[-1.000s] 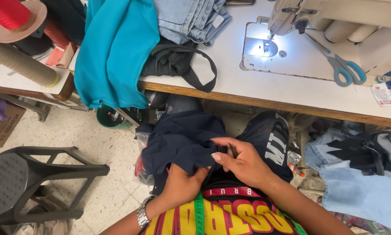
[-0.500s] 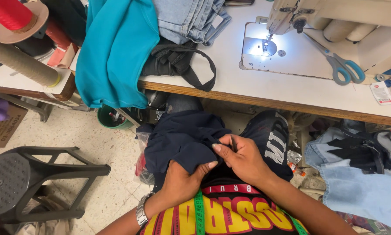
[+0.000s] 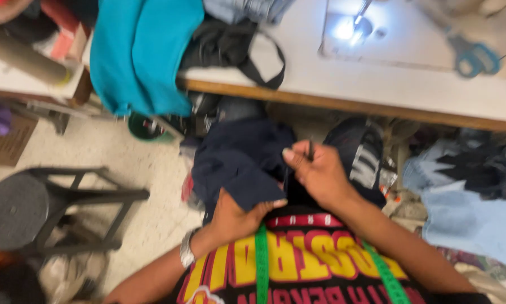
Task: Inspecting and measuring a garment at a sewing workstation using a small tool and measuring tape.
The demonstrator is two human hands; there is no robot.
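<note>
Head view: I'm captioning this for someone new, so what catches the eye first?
The two hands at centre: the left hand grips a dark navy cloth in the lap, and the right hand pinches a thin dark tool at it. Above, a teal cloth hangs over the table edge, beside the lit sewing spot.

Navy cloth (image 3: 239,163), teal fabric (image 3: 143,50), white table (image 3: 388,79) with blue-handled scissors (image 3: 473,56), green tape (image 3: 262,264), black stool (image 3: 33,208).
</note>
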